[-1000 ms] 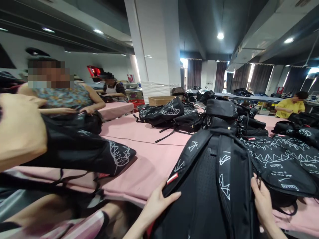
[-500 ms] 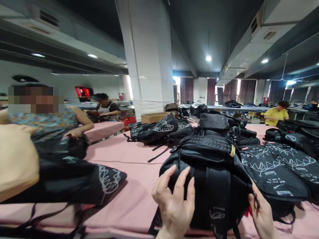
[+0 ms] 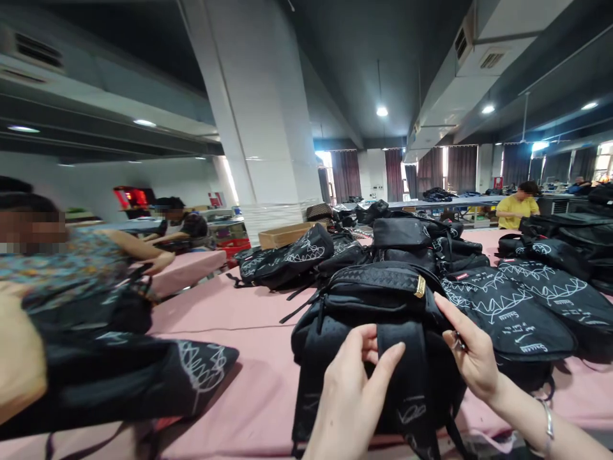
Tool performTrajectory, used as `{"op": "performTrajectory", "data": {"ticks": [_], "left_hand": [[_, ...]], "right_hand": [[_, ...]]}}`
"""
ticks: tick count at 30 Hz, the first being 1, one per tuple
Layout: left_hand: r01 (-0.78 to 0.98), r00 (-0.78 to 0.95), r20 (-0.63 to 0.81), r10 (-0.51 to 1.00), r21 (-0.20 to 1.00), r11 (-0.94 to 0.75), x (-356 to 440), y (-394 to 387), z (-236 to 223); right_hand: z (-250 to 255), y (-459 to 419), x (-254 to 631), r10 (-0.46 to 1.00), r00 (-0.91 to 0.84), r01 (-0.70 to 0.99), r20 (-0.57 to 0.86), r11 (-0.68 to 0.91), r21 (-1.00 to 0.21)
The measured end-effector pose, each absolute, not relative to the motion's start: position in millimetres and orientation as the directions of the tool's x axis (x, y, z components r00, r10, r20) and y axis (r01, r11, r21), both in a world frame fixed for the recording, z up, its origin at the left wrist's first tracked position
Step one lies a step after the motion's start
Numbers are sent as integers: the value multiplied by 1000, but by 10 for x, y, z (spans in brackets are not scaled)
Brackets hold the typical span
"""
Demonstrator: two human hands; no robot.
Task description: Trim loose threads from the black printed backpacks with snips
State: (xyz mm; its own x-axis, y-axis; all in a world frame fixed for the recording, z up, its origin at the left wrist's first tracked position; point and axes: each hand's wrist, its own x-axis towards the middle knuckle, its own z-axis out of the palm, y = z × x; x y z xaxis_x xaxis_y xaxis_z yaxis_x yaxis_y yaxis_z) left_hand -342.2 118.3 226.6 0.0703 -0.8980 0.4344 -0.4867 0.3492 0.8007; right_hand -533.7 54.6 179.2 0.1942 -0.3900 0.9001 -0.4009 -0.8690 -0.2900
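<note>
Her left hand [image 3: 357, 383] rises from six o'clock, fingers loosely curled; her right hand [image 3: 472, 351] reaches in from four o'clock, forefinger extended, wrist braceleted.

Bare pink table [image 3: 249, 319] lies open left of the backpack [image 3: 378, 332]; stacked bags [image 3: 507, 313] crowd its right.

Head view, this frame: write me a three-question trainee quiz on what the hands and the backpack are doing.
1. True or false: the left hand pinches a shoulder strap of the black backpack.
2. What colour is the table cover under the backpack?
A. pink
B. green
C. white
3. Fill in: the right hand touches the backpack's ____ side, as the camera sees it.

Key:
1. True
2. A
3. right
</note>
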Motion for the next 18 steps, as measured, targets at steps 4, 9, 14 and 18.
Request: {"op": "performTrajectory", "data": {"ticks": [4, 9, 14, 18], "left_hand": [[-75, -125, 163, -979, 982, 173, -3519, 1171, 2457], [102, -258, 142, -956, 988, 119, -3391, 1144, 2452], [188, -345, 81, -935, 982, 15, -3242, 1129, 2387], [258, -282, 63, -957, 966, -12, -3271, 1153, 2370]], "right_hand": [[1737, 571, -5360, -361, 240, -376, 901, -890, -257], [1685, 550, -5383, -192, 253, -357, 948, -930, -93], [1710, 480, -5386, -106, 307, -262, 946, -965, -23], [1674, 426, -5386, -64, 312, -212, 948, -977, 4]]}}
